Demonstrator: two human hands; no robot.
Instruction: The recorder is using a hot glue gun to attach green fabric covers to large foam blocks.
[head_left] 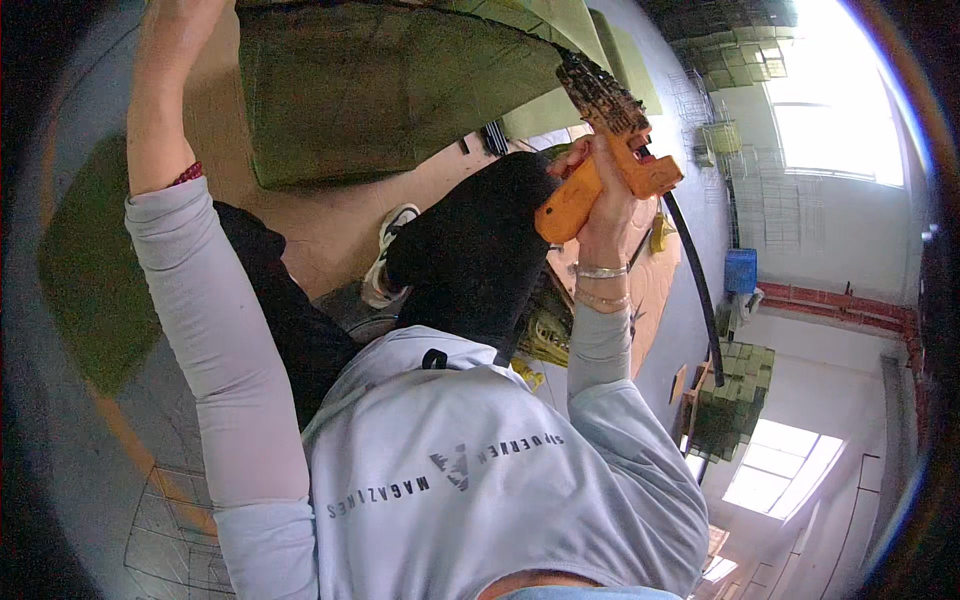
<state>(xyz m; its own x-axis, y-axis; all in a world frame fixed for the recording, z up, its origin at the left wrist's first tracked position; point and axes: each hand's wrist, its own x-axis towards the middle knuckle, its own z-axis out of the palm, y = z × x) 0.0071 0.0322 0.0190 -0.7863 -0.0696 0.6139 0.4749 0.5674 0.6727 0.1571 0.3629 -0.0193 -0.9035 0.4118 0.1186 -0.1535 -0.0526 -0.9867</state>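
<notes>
My right hand (610, 195) grips an orange pneumatic fastening gun (572, 203), its fingers wrapped around the handle. The gun's front end is dark and grimy, and it points up and left, close to the right corner of a large green mesh-covered block (330, 100). A black hose hangs down from the gun's rear. At the upper left, my left hand (188, 18) reaches forward over the block's left side. The top edge of the view cuts off its fingers, so what it touches is hidden.
Brown cardboard (345, 215) lies under the block and around my shoe (388, 255). Another green piece (95, 270) is at the left, near a wire frame (170, 525). Beyond my right arm are stacked green blocks (735, 395) and a blue container (740, 270).
</notes>
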